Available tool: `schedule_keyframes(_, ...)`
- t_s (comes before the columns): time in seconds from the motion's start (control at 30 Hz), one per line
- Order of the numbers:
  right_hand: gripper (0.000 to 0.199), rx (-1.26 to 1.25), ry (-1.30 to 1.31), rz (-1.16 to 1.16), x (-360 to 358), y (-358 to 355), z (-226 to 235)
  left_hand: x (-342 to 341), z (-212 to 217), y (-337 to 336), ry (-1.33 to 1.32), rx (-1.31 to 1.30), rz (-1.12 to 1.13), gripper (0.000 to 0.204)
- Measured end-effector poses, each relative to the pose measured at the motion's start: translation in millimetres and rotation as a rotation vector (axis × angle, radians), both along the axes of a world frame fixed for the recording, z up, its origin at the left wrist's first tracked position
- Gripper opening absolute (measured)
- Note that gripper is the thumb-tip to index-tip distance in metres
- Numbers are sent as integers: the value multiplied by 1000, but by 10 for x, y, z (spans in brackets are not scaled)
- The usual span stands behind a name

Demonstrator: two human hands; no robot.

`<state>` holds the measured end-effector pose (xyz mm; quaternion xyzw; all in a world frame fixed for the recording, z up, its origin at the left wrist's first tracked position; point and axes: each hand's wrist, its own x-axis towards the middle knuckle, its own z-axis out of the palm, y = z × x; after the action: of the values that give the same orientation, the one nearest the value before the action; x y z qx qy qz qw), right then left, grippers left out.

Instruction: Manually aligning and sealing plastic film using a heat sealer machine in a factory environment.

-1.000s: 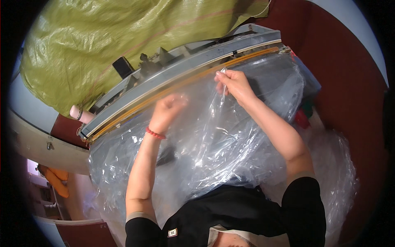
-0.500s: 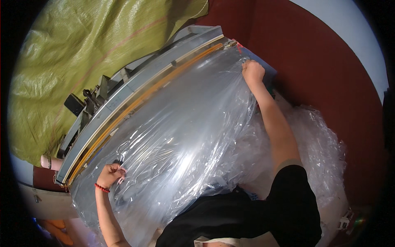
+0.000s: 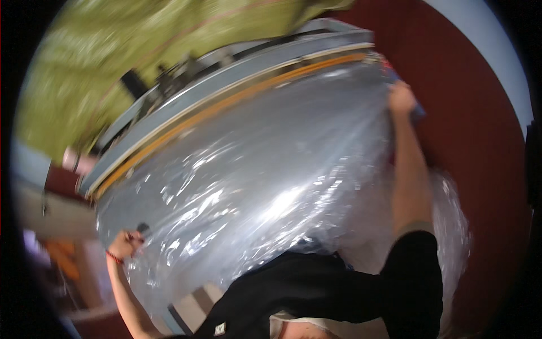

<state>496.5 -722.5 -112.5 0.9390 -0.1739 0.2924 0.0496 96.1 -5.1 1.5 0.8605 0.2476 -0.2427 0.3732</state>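
Observation:
A wide sheet of clear plastic film [image 3: 243,169], wrinkled and shiny, stretches between my two hands. My left hand [image 3: 125,246], with a red bead bracelet on the wrist, has its fingers closed on the film near the lower left. A small dark spot [image 3: 143,228] shows beside its fingertips; I cannot tell what it is. At the upper right my right hand [image 3: 401,97] is closed around the film's gathered far edge, blurred by motion. Along the sheet's far side runs a long grey metal bar [image 3: 226,85] with an orange strip [image 3: 248,90], part of a machine.
Dark machine parts [image 3: 164,79] stand behind the bar. A pink cylinder [image 3: 79,162] sits at its left end. Yellow-green woven sheeting [image 3: 113,51] lies behind. More crumpled film [image 3: 449,226] is heaped at the right, above a dark red floor [image 3: 480,169].
The view has shifted, so the bar appears farther right and higher. My hands are farther apart in the picture, the right one moved right, the left one left. Both keep hold of the film.

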Motion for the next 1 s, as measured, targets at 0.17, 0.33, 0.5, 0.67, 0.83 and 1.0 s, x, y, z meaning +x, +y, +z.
schedule_keyframes(0.17, 31, 222, 108, -1, 39, -185, 78, -790, 839, 1089, -130, 358, 190, 21)
schedule_keyframes(0.33, 32, 110, 127, 41, 113, -240, 14, -762, 1111, 979, -934, 1722, 170, 20)
schedule_keyframes(0.5, 33, 118, 152, 2, 119, -215, 25, -381, -242, 567, -747, 902, 62, 33)
schedule_keyframes(0.67, 33, 176, 162, -19, 69, -131, 62, -383, -1008, 1338, -366, 893, 250, 50)
schedule_keyframes(0.83, 33, 117, 169, -57, 128, -229, -5, -712, -1043, 1944, -344, 848, 256, 51)
schedule_keyframes(1.0, 33, 133, 184, -44, 130, -303, 14, -632, -898, 1902, -405, 968, 456, 40)
